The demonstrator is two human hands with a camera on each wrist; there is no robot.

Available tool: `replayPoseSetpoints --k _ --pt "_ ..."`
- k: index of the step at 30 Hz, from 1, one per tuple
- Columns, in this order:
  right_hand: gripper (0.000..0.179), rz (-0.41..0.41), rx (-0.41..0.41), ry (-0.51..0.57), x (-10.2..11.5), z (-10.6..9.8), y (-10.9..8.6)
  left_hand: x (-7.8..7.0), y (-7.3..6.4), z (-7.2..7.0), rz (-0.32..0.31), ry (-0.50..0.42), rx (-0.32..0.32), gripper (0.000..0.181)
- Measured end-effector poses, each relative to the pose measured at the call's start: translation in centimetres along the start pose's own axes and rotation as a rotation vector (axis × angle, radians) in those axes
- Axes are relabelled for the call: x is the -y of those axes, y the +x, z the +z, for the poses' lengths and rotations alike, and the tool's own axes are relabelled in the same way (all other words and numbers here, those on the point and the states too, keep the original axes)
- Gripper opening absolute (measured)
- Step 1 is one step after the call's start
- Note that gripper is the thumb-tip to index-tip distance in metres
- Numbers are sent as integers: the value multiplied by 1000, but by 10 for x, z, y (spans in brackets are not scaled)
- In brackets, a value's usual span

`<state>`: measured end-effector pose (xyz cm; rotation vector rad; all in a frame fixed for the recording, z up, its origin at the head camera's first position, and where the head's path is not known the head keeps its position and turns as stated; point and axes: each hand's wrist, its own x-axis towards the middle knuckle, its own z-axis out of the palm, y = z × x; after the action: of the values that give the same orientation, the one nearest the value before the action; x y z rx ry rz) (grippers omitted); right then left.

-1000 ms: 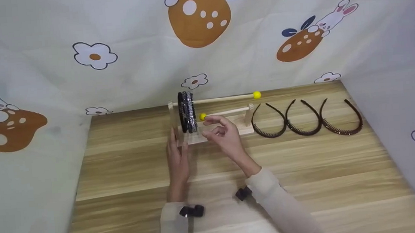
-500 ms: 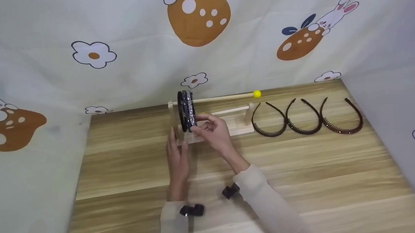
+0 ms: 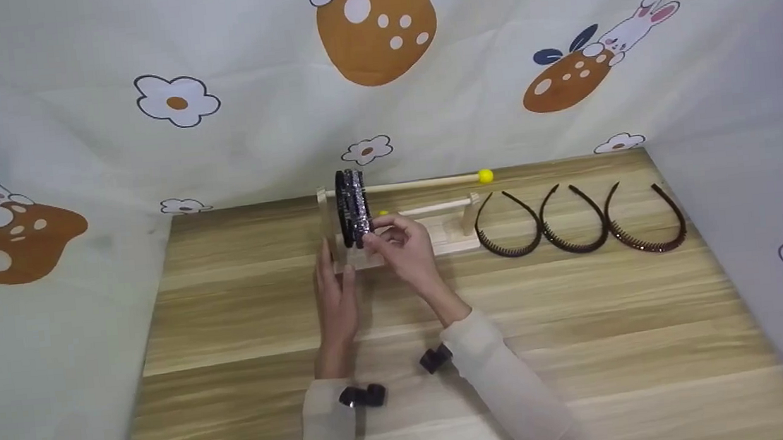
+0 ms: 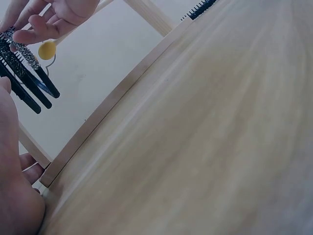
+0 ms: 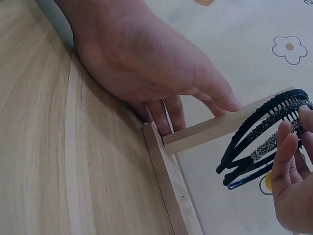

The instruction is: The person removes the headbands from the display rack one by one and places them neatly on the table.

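A wooden display stand has two rods tipped with yellow balls. Several dark headbands hang together near the left end of the longer rear rod. My right hand pinches the lower part of a silver-glitter headband, the rightmost of that bunch. My left hand holds the stand at its left end, with thumb and fingers about the upright post and fingertips down by the base. In the left wrist view, toothed combs show along the inside of the hanging headbands, and their tips point downward.
Three brown toothed headbands lie in a row on the wood-grain table, right of the stand. A patterned cloth rises behind the table and along both sides. The front rod's yellow ball sits close to my right hand.
My right hand has moved left from near the front rod's yellow ball and taken hold of the glitter headband. My left hand has stayed on the stand.
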<state>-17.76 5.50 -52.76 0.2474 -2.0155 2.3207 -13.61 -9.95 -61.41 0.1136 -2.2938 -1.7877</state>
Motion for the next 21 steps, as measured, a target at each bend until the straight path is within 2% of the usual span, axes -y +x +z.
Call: replayPoseSetpoints --k 4,12,21 --pt "23 -32 -22 -20 -1 -1 0 0 0 -1 -14 13 10 69" --pt "20 -35 -20 -34 3 -5 -2 -1 -1 -2 -44 32 11 69" --pt "19 -65 -31 14 9 -7 -5 0 0 -1 6 67 12 71"
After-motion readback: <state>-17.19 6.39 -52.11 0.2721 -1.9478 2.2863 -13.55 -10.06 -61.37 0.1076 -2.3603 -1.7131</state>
